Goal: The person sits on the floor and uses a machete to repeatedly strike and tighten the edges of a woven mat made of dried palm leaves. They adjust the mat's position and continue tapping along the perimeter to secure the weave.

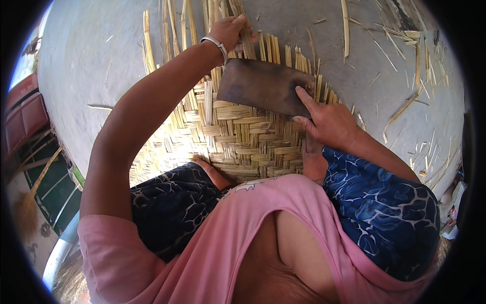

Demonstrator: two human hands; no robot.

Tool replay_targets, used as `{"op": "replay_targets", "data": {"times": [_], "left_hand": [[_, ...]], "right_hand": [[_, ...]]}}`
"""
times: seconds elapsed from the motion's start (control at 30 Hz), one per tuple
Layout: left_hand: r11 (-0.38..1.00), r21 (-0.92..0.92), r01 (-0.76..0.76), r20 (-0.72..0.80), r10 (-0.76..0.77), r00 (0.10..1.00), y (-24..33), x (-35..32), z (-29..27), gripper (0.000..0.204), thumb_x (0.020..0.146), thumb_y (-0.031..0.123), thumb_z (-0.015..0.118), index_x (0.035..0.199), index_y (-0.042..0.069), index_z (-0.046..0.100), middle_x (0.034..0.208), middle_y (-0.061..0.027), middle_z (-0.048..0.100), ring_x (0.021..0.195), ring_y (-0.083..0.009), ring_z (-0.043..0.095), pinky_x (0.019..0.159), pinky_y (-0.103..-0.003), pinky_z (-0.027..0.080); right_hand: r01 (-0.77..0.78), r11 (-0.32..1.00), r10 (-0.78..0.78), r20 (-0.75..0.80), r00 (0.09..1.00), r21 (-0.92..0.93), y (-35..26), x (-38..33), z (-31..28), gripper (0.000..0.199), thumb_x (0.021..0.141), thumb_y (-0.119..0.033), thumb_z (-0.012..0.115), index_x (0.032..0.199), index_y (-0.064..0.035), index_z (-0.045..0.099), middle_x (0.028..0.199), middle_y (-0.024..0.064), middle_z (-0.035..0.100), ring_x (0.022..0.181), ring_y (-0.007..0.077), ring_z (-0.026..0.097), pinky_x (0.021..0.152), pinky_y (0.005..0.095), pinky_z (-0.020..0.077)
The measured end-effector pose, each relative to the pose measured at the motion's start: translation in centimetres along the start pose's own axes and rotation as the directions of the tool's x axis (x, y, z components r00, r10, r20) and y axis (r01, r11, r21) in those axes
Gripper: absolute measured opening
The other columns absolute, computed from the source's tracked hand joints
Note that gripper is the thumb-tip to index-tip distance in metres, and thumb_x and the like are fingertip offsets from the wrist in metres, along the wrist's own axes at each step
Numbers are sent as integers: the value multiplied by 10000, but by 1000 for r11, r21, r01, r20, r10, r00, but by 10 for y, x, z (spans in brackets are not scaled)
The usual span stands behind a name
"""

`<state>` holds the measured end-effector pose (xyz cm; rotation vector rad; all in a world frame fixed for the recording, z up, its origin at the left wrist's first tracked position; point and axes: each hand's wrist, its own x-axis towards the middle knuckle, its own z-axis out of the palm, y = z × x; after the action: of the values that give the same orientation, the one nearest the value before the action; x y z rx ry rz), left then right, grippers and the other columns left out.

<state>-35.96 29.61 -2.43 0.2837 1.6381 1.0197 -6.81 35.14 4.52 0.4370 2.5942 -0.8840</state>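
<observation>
A woven mat of split straw-coloured strips [253, 129] lies on the floor in front of me, with loose strip ends standing out along its far edge. My left hand [230, 33], with a metal bangle at the wrist, is closed around a few of those strips [248, 43] at the far side. My right hand [331, 121] grips a broad dark cleaver blade [266, 86], its index finger laid along the metal. The blade rests across the mat's far edge, just nearer to me than my left hand. Its handle is hidden by my right hand.
Uncut long strips [169, 30] stretch away at the far left of the mat. Cut bits and splinters [405, 101] litter the grey floor [364, 66] on the right. A straw broom [33, 202] and a maroon seat [25, 121] stand at the left edge.
</observation>
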Motion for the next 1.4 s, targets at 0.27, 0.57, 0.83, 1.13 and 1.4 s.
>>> {"op": "replay_targets", "data": {"times": [0.27,0.57,0.83,1.13,1.4], "left_hand": [[962,164,-218,-117,239,964,-7,-22,21,305,977,301,455,870,50,592,759,-49,666,683,-103,584,574,-252,432],[785,597,-165,-127,296,947,-18,-43,56,291,918,317,551,841,42,608,647,-73,616,597,-150,587,585,-331,472],[617,614,-492,135,532,836,-27,-57,82,185,901,252,571,903,74,624,712,-112,631,650,-261,625,602,-371,510],[573,637,-515,148,565,812,99,33,81,393,927,374,503,1070,19,591,905,-169,613,852,-268,616,761,-395,477],[311,894,-323,172,426,888,76,60,-11,413,934,390,507,1017,5,632,784,-143,646,745,-223,657,670,-365,521]], "right_hand": [[-99,993,90,124,988,65,-2,11,-2,686,905,-459,519,1439,-87,301,628,235,592,591,415,597,555,500,469],[-82,993,73,109,991,81,-2,14,2,692,885,-492,522,1397,-58,349,635,226,610,591,414,619,550,500,502],[24,974,-39,63,997,227,-1,21,4,688,898,-477,502,1407,-51,322,744,256,633,697,411,635,633,498,506],[-95,968,79,77,994,232,1,14,3,676,917,-495,463,1376,-13,346,781,274,631,717,435,619,657,515,480],[-7,968,-30,143,989,250,-1,-9,-5,649,931,-464,468,1387,-16,355,745,243,636,685,419,619,652,491,487]]}}
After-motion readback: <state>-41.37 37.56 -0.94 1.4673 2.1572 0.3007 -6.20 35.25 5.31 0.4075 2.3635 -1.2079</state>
